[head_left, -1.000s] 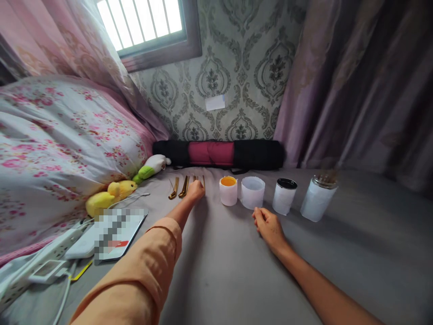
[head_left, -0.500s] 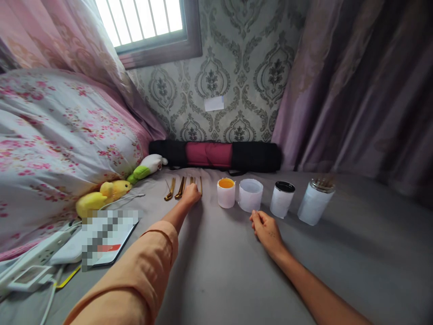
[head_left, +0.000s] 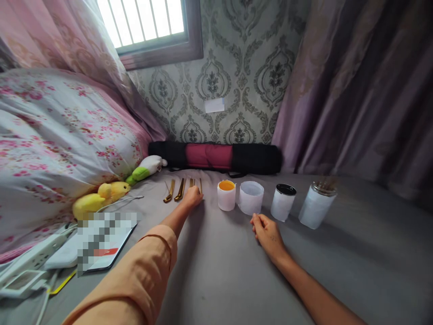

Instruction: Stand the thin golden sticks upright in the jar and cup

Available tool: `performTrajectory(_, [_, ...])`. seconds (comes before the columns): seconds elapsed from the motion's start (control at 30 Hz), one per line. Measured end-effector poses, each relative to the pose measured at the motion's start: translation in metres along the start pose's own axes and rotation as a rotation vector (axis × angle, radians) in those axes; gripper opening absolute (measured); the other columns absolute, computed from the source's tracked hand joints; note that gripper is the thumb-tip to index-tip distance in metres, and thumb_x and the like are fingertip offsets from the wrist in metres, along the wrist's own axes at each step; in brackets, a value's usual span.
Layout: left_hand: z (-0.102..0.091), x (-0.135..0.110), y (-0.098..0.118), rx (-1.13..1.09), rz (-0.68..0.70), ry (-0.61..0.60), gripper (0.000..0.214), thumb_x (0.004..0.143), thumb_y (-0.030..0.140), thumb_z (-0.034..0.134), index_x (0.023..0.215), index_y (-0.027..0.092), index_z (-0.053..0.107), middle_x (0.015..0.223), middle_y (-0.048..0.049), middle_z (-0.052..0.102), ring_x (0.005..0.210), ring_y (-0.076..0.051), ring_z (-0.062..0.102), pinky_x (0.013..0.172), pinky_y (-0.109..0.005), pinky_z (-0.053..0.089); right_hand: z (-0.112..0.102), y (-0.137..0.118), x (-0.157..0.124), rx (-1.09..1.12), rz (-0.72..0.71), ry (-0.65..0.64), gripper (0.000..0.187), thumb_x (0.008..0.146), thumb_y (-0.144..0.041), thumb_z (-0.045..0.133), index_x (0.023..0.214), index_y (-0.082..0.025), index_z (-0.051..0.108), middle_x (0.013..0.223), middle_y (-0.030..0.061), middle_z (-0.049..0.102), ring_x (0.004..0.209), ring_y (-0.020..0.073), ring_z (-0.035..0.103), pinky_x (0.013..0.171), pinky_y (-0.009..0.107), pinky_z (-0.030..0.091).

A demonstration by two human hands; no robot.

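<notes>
My left hand (head_left: 193,197) reaches forward, its fingers closed down at a group of slim gold-coloured rods (head_left: 192,182); it covers their near ends, so what it grips is hidden. Left of it lie two more groups, one of gold rods with bent ends like metal straws (head_left: 180,189) and another similar bunch (head_left: 169,192). A single thin rod (head_left: 200,184) stands out just right of the hand. My right hand (head_left: 269,232) rests with curled fingers and nothing visible in them, close in front of a wide translucent cup (head_left: 251,201).
Right of the left hand are a white-wrapped cup with an orange inside (head_left: 226,198), a white-wrapped can with a black rim (head_left: 283,205) and a wrapped jar of thin sticks (head_left: 316,210). Behind lies a black-and-maroon roll bag (head_left: 209,155). Plush toys (head_left: 88,205) and a power strip (head_left: 37,253) are left.
My left hand has shifted very slightly right and down over the rods. The whole view has tilted a little; my right hand stays in front of the wide cup.
</notes>
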State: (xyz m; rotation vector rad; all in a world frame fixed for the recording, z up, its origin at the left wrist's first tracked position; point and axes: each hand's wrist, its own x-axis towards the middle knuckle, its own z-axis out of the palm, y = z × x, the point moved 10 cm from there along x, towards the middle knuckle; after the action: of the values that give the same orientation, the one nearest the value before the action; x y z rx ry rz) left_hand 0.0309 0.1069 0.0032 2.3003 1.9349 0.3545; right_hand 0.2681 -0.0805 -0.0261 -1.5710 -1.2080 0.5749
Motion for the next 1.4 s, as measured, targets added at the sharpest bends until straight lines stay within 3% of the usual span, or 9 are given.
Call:
performTrajectory(0.57, [0.01,-0.001,-0.005,-0.005,-0.037,-0.031,0.022,0.068,0.015,0.051,0.084,0.011,0.066,0.087,-0.0155,0.065,0.087,-0.021,0.06,0.073,-0.022,0.044,0.001,-0.005,-0.001,0.027,0.0,-0.015,0.041,0.079,-0.052,0.037,0.064,-0.016,0.052,0.05,-0.0008,0.047,0.041,0.009,0.041,0.039,0.02,0.03])
performTrajectory(1.4, [0.0,-0.008,-0.002,-0.03,-0.084,-0.024,0.026,0.069,0.014,0.055,0.093,0.01,0.064,0.091,-0.0182,0.063,0.091,-0.021,0.059,0.077,-0.023,0.043,-0.001,-0.006,0.0,-0.011,-0.026,-0.011,0.043,0.078,-0.053,0.038,0.066,-0.016,0.055,0.052,0.0007,0.049,0.042,0.01,0.043,0.039,0.021,0.031])
